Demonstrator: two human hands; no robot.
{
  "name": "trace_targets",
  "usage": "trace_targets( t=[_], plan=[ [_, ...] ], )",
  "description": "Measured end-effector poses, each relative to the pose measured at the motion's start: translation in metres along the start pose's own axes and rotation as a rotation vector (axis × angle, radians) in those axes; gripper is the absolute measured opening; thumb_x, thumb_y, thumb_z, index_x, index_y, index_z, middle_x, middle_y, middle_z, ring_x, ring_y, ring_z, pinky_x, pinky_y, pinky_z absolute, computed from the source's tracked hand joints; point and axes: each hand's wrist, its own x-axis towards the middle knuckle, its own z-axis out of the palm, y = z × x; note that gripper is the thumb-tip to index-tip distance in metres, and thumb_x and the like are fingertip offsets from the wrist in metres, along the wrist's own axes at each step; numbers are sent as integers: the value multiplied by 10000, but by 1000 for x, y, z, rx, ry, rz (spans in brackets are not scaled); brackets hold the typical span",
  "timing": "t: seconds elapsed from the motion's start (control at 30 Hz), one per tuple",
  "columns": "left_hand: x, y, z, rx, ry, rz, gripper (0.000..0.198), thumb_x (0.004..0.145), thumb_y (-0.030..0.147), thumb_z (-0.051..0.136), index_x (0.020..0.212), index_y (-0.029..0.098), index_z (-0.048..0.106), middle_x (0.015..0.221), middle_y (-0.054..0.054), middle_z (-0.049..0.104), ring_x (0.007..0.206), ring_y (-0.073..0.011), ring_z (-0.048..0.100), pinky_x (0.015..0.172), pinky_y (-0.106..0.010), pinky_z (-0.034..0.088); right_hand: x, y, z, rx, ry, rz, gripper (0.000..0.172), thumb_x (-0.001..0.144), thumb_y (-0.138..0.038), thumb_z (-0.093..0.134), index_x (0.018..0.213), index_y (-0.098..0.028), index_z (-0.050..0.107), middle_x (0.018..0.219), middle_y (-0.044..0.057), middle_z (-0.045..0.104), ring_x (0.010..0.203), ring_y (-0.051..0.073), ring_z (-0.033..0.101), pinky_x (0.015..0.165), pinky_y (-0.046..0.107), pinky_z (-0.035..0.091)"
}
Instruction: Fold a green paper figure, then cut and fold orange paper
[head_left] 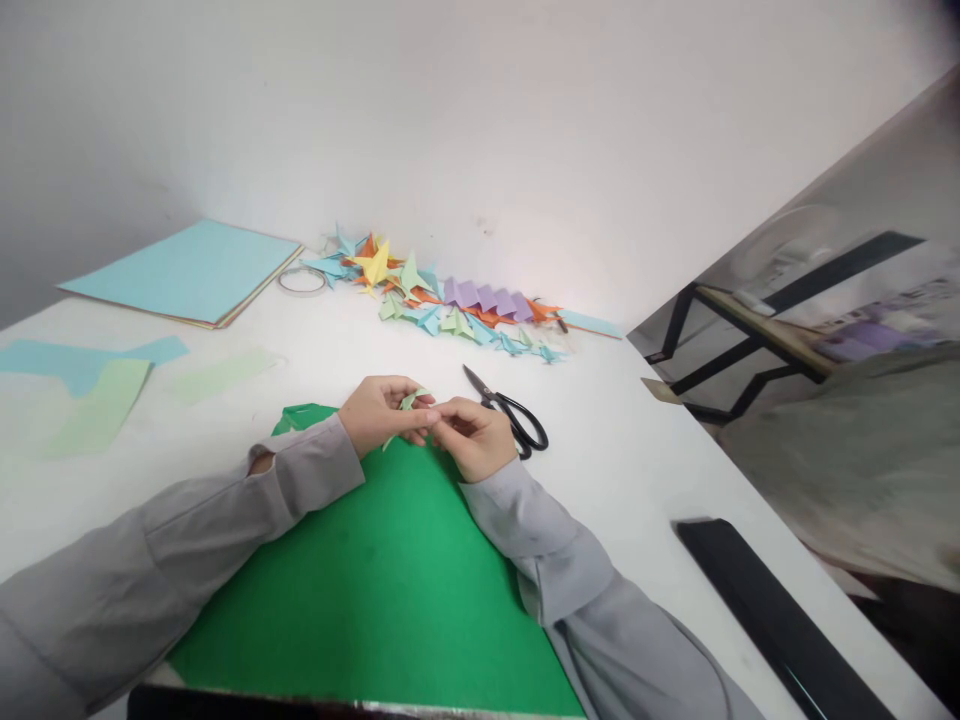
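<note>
Over the far end of a green sheet (382, 580), both hands meet around a small pale green folded paper piece (410, 400). My left hand (379, 410) has its fingers wrapped round the piece, whose ends poke out above and below them. Fingertips of my right hand (476, 435) are pinched together and touch the left fingertips at the paper's edge. Whether the right fingers grip part of the paper is hidden. Black-handled scissors (517, 415) lie just beyond the right hand, partly covered by it.
Folded paper figures (420, 285) in several colours lie along the wall. Back left are stacked paper sheets (187, 265) with a tape roll (301, 281) beside them. Blue (82, 362) and green paper strips (101, 410) lie left. A long black object (772, 610) rests near the right edge.
</note>
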Motion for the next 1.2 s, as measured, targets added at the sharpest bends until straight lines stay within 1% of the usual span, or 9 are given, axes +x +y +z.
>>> trace_targets(
  t=[0.13,0.23,0.33,0.47,0.6,0.73,0.87,1.07,1.2],
  plan=[
    [0,0,1,-28,28,-16,289,558,216,766,741,73,594,530,-9,610,489,-107,592,445,-219,515,-1,-5,0,80,-13,74,157,689,-327,661,722,-175,683,581,10,639,434,101,513,440,244,424],
    [0,1,2,-31,67,-6,293,540,202,770,736,73,595,549,-11,612,514,-121,609,456,-229,524,-1,-9,0,148,-3,140,170,673,-335,675,704,-168,681,554,1,638,405,89,503,417,231,420],
    [-1,2,2,-14,93,44,307,492,171,785,709,75,589,552,4,597,510,-124,609,443,-233,529,0,-12,1,161,32,157,179,653,-333,689,668,-155,669,521,-3,625,388,80,499,395,212,405],
    [-2,3,2,-2,67,116,332,435,96,776,711,79,593,583,18,596,476,-105,589,418,-226,529,0,-14,0,150,58,198,194,634,-332,688,619,-143,649,426,-24,566,349,72,472,372,199,383],
    [-2,4,3,23,50,133,305,444,70,745,710,81,596,595,18,595,470,-100,580,398,-221,523,1,-15,-1,173,56,273,202,607,-335,692,588,-143,633,388,-31,542,334,74,458,364,202,378],
    [-2,2,2,35,52,149,259,501,101,726,719,89,589,615,-2,598,538,-137,614,392,-226,522,1,-15,-2,150,54,263,195,632,-331,662,585,-143,635,399,-25,553,337,72,457,371,204,378],
    [-3,0,0,99,33,141,322,497,90,723,795,95,600,667,-2,603,481,-108,583,385,-234,516,0,-16,-1,109,55,237,174,630,-314,658,600,-144,634,396,-29,546,339,75,462,374,204,374],
    [-4,3,2,128,88,138,250,527,80,685,759,89,590,624,14,570,446,-103,561,350,-239,506,0,-19,-1,91,75,249,190,626,-323,678,599,-141,632,403,-31,540,345,75,457,382,206,374],
    [-4,7,5,100,106,109,246,527,62,671,756,82,585,618,8,559,511,-136,589,344,-255,516,-1,-16,-1,50,70,180,188,655,-333,659,633,-150,627,453,-19,566,370,91,480,404,227,399]
  ],
)
